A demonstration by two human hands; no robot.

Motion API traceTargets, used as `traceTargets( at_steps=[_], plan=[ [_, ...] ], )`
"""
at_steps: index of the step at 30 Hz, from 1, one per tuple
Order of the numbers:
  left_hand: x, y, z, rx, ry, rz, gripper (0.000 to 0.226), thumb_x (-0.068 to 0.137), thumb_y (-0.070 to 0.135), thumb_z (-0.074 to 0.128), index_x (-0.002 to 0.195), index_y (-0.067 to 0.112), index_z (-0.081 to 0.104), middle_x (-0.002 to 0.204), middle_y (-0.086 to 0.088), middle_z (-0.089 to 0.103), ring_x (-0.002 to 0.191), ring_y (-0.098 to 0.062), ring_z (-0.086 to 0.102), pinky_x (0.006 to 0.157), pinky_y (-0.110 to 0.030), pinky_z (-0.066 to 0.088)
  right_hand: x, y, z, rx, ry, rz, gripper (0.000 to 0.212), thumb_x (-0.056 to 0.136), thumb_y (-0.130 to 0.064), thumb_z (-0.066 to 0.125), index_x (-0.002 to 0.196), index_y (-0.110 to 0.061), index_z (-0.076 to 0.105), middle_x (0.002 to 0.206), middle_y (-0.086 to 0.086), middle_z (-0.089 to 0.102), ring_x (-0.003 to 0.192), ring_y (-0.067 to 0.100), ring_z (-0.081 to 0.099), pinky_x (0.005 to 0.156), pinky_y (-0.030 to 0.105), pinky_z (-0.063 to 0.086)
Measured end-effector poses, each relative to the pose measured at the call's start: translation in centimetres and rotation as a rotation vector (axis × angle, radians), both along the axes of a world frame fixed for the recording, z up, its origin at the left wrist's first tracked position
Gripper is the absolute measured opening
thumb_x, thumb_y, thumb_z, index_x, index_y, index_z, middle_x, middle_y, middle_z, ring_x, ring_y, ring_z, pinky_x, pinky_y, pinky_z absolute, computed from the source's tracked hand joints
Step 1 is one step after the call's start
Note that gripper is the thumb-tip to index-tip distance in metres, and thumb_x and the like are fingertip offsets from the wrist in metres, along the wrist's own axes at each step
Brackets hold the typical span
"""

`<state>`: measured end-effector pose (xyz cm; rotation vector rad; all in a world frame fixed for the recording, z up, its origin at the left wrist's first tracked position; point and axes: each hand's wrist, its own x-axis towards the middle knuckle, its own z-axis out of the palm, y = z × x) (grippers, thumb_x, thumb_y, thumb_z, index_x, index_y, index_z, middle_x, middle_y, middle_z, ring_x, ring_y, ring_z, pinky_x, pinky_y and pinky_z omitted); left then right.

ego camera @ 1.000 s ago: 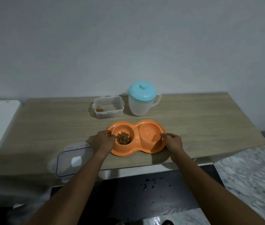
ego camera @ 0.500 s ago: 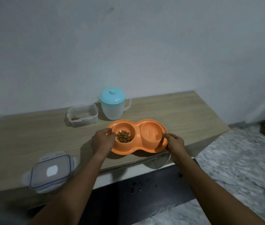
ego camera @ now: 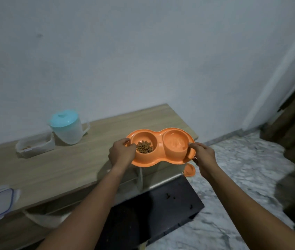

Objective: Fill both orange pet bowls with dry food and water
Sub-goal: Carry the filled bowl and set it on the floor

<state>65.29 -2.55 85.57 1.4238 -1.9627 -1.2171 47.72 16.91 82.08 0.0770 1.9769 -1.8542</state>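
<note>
Above the right end of the long light-wood table (ego camera: 56,166), against a pale wall, both hands, left hand (ego camera: 121,153) and right hand (ego camera: 203,156), are gripping the orange plastic double pet bowl (ego camera: 159,156), lifted since earlier; the marble floor (ego camera: 242,168) is appearing right of the table.

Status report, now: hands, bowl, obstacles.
Left hand, right hand each grip an end of the orange plastic double pet bowl. Kibble left well, water right. Bowl off wooden table; nothing blocking.

**Orange, brown and pale blue**

An orange double bowl (ego camera: 161,156) is showing brown kibble (ego camera: 144,146) by the left grip (ego camera: 122,154). Beyond it, a translucent jug (ego camera: 67,128) is wearing a pale blue lid. The tabletop (ego camera: 53,168) is showing light wood grain; the floor (ego camera: 242,177) is showing grey-white marbling.
</note>
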Motion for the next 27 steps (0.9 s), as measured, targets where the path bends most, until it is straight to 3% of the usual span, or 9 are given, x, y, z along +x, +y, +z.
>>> traceTargets(
  at_steps=[3, 12, 15, 22, 27],
  plan=[
    [-4.7, 4.8, 0.2, 0.034, 0.019, -0.046, 0.045, 0.077, 0.035, 0.067, 0.121, 0.029, 0.069, 0.123, 0.001, 0.067, 0.113, -0.027, 0.061, 0.096, -0.033, 0.047, -3.9, 5.3, 0.9, 0.014, 0.025, -0.05, 0.03, 0.087, -0.02, 0.075, 0.114, -0.007, 0.071, 0.109, 0.018, 0.074, 0.107, 0.033, 0.068, 0.087, 0.045, 0.056],
    [-19.4, 15.9, -0.3, 0.073, 0.043, -0.222, 0.046, 0.077, 0.039, 0.07, 0.121, 0.028, 0.068, 0.124, 0.003, 0.067, 0.115, -0.024, 0.06, 0.1, -0.036, 0.046, -16.6, 18.8, 2.0, 0.069, 0.06, -0.187, 0.022, 0.085, -0.018, 0.075, 0.105, -0.007, 0.075, 0.096, 0.012, 0.074, 0.097, 0.029, 0.068, 0.088, 0.046, 0.054],
    [-24.7, 18.0, -1.4, 0.083, 0.026, -0.275, 0.047, 0.077, 0.04, 0.072, 0.121, 0.027, 0.067, 0.124, 0.003, 0.066, 0.116, -0.023, 0.06, 0.1, -0.036, 0.047, -21.0, 21.8, 0.8, 0.078, 0.05, -0.229, 0.029, 0.086, -0.019, 0.075, 0.111, -0.006, 0.073, 0.102, 0.014, 0.073, 0.098, 0.028, 0.067, 0.078, 0.039, 0.051],
    [-39.3, 20.3, -5.5, 0.158, 0.03, -0.387, 0.046, 0.077, 0.037, 0.075, 0.121, 0.025, 0.068, 0.125, 0.003, 0.066, 0.111, -0.021, 0.061, 0.093, -0.033, 0.049, -32.4, 25.9, -2.2, 0.118, 0.004, -0.321, 0.017, 0.088, -0.016, 0.073, 0.104, -0.012, 0.069, 0.104, 0.013, 0.072, 0.097, 0.026, 0.067, 0.075, 0.034, 0.052],
    [-48.4, 21.2, -8.1, 0.244, 0.001, -0.407, 0.048, 0.075, 0.034, 0.079, 0.121, 0.025, 0.067, 0.128, 0.002, 0.064, 0.111, -0.023, 0.061, 0.096, -0.04, 0.051, -40.6, 27.5, -4.5, 0.162, -0.049, -0.303, 0.011, 0.089, -0.011, 0.071, 0.096, -0.019, 0.067, 0.107, 0.013, 0.072, 0.105, 0.03, 0.069, 0.09, 0.044, 0.059]
  ],
)
